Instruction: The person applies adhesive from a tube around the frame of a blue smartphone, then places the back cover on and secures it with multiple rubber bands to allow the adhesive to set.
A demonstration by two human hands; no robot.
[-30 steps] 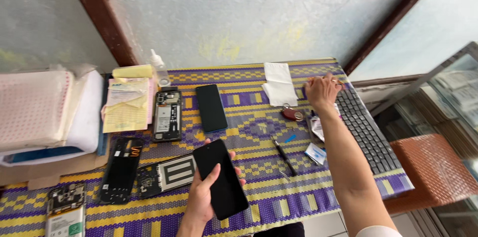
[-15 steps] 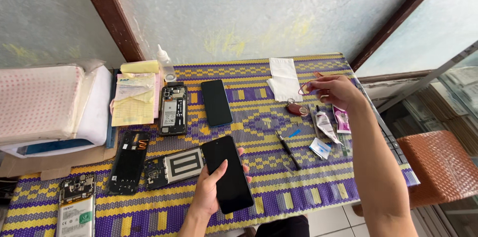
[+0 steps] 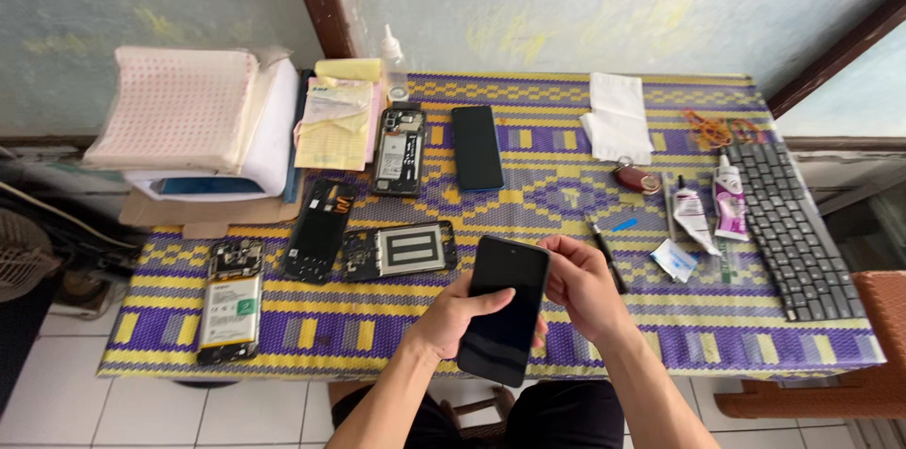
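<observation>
**Both hands on a dark phone above the counter's near edge**

The left hand [image 3: 451, 317] wraps its grip around a black phone [image 3: 505, 309], fingers curled behind the body and thumb lying along its left edge, holding it screen-up and tilted slightly. The right hand [image 3: 578, 284] meets the phone at its upper right edge, its grip pressed together there against the side of the phone. The phone hangs over the front edge of the counter [image 3: 604, 345], which is covered by a purple and yellow woven mat.

Just beyond the hands lie an opened phone back with a pale rectangular plate [image 3: 401, 250], a black frame [image 3: 318, 229] beside it, and farther left a stripped phone showing its battery [image 3: 230, 300]. Higher up rest another opened phone [image 3: 400, 150] and a dark screen panel [image 3: 477, 147], side by side but apart. A thin dark tool [image 3: 605, 257] lies just beside the right hand. To the right are two small glue tubes [image 3: 710, 208], a black keyboard [image 3: 789, 227] and folded white paper [image 3: 616, 116]. At the far left a stack of pink and white pads [image 3: 184, 114] sits next to yellow slips [image 3: 335, 124].
</observation>
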